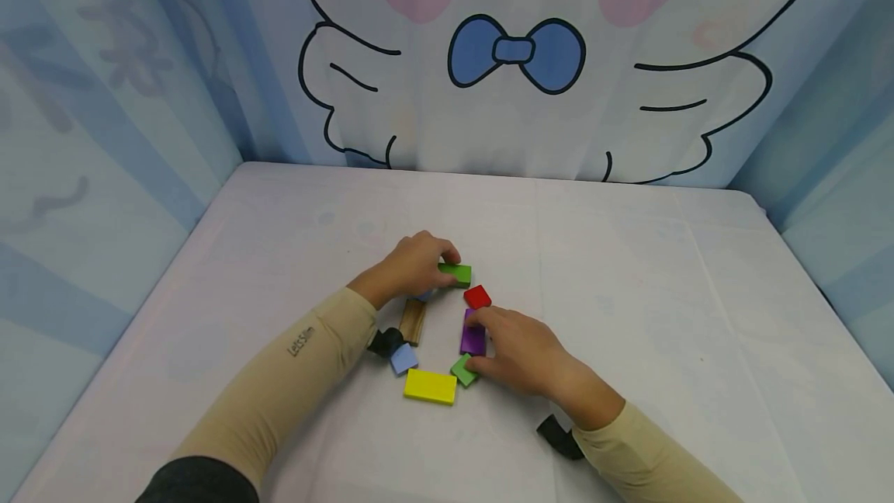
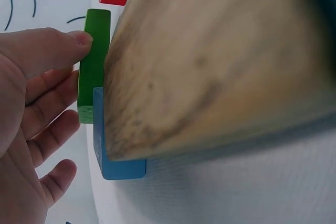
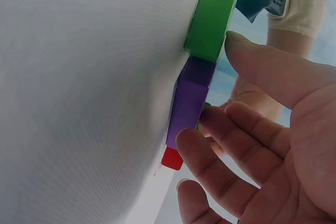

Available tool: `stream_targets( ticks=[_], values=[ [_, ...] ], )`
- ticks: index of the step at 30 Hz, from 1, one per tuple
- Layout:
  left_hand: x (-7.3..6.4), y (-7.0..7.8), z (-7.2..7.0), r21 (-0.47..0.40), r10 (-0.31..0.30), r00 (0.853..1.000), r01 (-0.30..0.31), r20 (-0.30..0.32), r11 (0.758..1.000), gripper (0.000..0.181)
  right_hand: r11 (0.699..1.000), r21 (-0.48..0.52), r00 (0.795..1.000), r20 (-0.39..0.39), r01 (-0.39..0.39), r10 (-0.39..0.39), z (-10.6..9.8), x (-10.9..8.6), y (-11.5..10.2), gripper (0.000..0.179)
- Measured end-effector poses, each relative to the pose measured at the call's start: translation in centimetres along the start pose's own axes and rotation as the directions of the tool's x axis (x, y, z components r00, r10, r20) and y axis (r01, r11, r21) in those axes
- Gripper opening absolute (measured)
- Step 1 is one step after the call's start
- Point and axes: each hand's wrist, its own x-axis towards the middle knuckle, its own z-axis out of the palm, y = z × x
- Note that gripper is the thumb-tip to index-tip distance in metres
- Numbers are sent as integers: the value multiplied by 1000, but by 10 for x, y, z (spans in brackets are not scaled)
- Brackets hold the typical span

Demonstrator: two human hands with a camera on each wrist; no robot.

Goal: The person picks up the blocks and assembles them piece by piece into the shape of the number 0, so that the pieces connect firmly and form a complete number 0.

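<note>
My left hand (image 1: 417, 264) pinches a long green block (image 1: 459, 275) at the far side of a ring of blocks, its thumb on one face and fingers behind. Beside it are a blue block (image 2: 123, 169) and a brown wooden block (image 1: 413, 322). At the ring's right side, my right hand (image 1: 527, 352) has its fingertips at the purple block (image 3: 190, 100) and its thumb at the edge of a smaller green block (image 3: 211, 22); its fingers are loosely bent. A red block (image 1: 478, 297) lies between the purple and long green blocks.
A yellow block (image 1: 430, 386) forms the near side of the ring, with a light blue block (image 1: 403, 359) at its left corner. White cloth covers the table (image 1: 628, 278). Patterned curtains (image 1: 84, 138) enclose its back and sides. Black wrist devices (image 1: 561, 438) sit by both wrists.
</note>
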Motion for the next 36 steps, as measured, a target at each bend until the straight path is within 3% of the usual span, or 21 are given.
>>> stream_targets(
  ticks=[36],
  values=[
    [2, 1, 2, 1, -4, 1000, 4, 27, 1000, 32, 1000, 10, 1000, -1, -7, 7, 0, 1, 1, 45]
  ],
)
